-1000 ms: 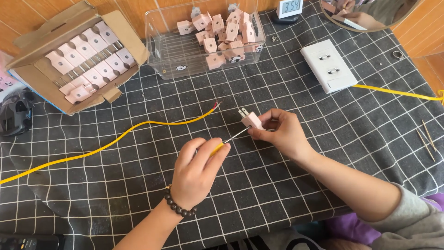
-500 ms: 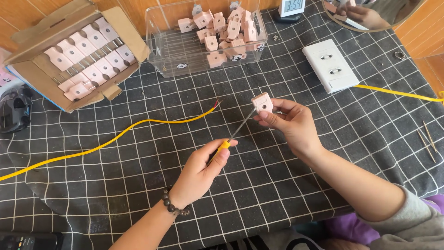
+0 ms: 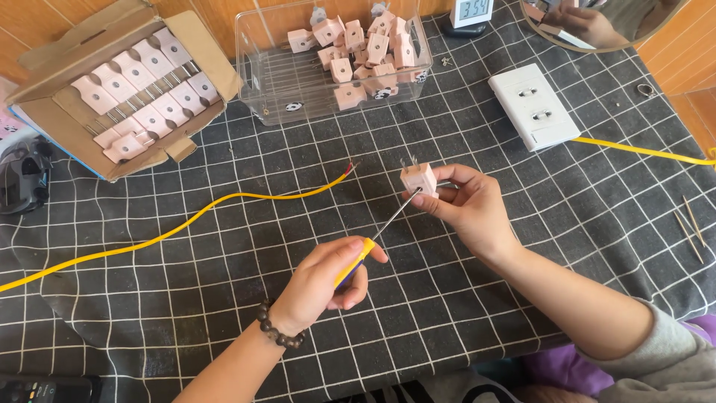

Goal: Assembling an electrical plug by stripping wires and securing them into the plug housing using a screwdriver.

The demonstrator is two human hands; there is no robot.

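Between the two hands, over a dark cloth (image 3: 522,246) with a white grid, a thin metal screwdriver shaft runs from the left hand up to the right. The left hand (image 3: 324,287), wearing a dark bead bracelet (image 3: 280,336) at the wrist, is closed around the yellow-handled screwdriver (image 3: 377,231). Its tip meets the side of a small pink plug (image 3: 418,179), which the right hand (image 3: 470,209) pinches between thumb and fingers, metal prongs pointing up and away.

Just left of the plug, a yellow cable (image 3: 186,224) lies on the cloth, its bare red-tipped end near the plug but apart from it, the rest trailing off past the left hand. Beyond the hands stands a clear plastic bin (image 3: 261,89) holding a loose heap of the same pink plugs. Farther left of that, an open cardboard box (image 3: 194,45) holds pink plugs packed in rows. Beyond the right hand lies a white wall socket plate (image 3: 533,104), with a second yellow cable (image 3: 641,151) running off to the right from it. A small digital clock (image 3: 471,11) stands at the far edge.
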